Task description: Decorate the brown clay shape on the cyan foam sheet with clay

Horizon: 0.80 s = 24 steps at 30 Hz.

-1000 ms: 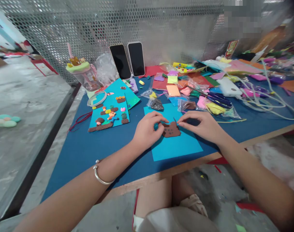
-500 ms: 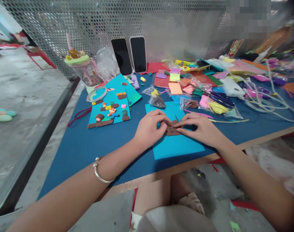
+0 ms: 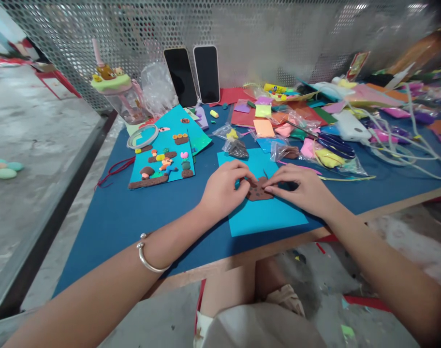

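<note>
A flat brown clay shape (image 3: 258,192) with small dark dots lies on a light blue card (image 3: 267,212) near the table's front edge. My left hand (image 3: 222,187) touches its left edge with curled fingertips. From the right, my right hand (image 3: 302,188) presses thumb and fingertips on the shape's right side. Both hands rest on the card. A silver bangle (image 3: 148,256) circles my left wrist.
A finished clay picture on blue card (image 3: 162,162) lies to the left. Two dark phones (image 3: 195,75) lean on the perforated wall. Bags of coloured clay (image 3: 315,152), scissors (image 3: 332,145), white cables (image 3: 405,154) and a lidded cup (image 3: 122,99) crowd the back. The blue table (image 3: 133,217) edge is close.
My right hand moved left and lowered onto the brown shape, now pressing it where before it pinched above its right edge. The view shifted slightly.
</note>
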{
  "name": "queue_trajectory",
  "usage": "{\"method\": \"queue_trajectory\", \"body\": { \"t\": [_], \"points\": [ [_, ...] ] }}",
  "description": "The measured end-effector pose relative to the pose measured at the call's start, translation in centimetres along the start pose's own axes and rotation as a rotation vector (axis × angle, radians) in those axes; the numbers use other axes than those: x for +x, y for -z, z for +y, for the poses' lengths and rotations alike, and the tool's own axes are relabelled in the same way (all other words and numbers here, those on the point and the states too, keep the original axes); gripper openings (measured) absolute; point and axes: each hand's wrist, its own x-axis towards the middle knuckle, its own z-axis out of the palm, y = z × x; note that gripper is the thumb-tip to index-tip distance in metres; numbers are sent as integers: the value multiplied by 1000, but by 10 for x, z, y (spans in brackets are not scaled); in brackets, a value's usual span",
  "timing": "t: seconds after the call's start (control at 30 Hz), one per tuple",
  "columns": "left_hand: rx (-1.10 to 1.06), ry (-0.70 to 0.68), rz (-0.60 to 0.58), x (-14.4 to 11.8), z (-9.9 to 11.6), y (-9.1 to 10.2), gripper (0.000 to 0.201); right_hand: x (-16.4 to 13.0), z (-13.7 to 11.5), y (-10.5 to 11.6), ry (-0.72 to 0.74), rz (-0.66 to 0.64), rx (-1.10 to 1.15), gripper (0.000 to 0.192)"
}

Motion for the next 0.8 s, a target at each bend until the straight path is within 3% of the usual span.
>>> {"method": "queue_trajectory", "body": {
  "t": [0.4, 0.53, 0.8],
  "points": [
    [-22, 3, -4, 0, 1, 0, 28, -6, 1, 1, 58, 21, -93, 14],
    [-18, 3, 1, 0, 2, 0, 28, -6, 1, 0, 150, 26, -133, 14],
    [-21, 18, -9, -1, 2, 0, 28, -12, -4, -1, 209, 58, -327, 19]
  ]
}}
